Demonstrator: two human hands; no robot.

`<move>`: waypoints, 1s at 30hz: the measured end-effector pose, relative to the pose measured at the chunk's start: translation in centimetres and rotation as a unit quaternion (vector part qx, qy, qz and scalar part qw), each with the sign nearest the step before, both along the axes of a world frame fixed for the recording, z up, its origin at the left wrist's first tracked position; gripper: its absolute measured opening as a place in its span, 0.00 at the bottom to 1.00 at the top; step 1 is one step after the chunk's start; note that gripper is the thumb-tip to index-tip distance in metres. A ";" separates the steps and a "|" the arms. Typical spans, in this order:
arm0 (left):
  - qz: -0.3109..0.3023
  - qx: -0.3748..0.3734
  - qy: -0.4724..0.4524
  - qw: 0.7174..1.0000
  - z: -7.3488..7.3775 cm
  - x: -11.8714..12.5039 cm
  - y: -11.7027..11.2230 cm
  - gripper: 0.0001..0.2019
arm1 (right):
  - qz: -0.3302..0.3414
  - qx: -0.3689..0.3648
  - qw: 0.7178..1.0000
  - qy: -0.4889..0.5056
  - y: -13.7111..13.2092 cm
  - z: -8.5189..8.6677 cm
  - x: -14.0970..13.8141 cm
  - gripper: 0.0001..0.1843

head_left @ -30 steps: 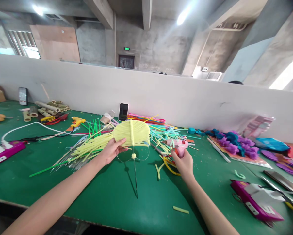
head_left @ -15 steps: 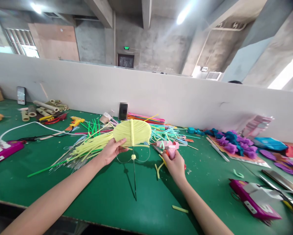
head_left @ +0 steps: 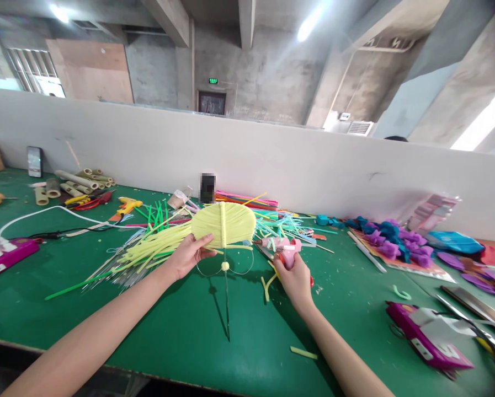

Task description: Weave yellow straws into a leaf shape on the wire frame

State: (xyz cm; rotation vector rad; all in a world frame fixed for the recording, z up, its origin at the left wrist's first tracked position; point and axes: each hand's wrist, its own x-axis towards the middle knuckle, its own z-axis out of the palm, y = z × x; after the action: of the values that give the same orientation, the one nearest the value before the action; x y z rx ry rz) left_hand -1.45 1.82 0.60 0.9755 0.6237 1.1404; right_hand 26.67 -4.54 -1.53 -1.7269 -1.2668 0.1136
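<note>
Yellow straw fan [head_left: 223, 224], frame centre: left hand [head_left: 188, 256] pinches its lower-left edge; stem [head_left: 226, 303] runs down-frame. Pink glue gun [head_left: 286, 246], just right of fan: right hand [head_left: 296, 278] clenched round it.

Left hand [head_left: 187, 256] pinching, right hand [head_left: 294, 278] fisted.

The fan [head_left: 223, 224] stands over the middle of the counter [head_left: 181, 331]. Left of the fan lies a straw pile [head_left: 148, 251], and farther left are tubes [head_left: 79, 181]. Behind the fan a phone [head_left: 208, 188] leans on the partition [head_left: 313, 165]. Just right of the fan is the glue gun [head_left: 286, 249], and well right are foam flowers [head_left: 390, 240]. Before the fan runs its wire [head_left: 226, 298].
</note>
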 end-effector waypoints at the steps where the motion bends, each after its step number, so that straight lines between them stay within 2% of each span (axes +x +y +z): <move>1: 0.001 -0.001 0.000 1.000 0.0 0.0 0.0 0.15 | 0.001 0.000 1.000 0.000 0.0 0.1 0.0 0.20; 30: 0.010 -0.013 -0.006 1.000 0.5 0.2 -0.3 0.12 | 0.007 0.004 1.000 0.003 -0.2 0.5 -0.2 0.19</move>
State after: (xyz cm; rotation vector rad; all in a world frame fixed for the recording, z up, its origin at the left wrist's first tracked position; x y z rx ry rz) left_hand -1.28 1.48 1.13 0.9407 0.6384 1.1526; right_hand 26.43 -4.77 -1.08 -1.7106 -1.2733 0.1208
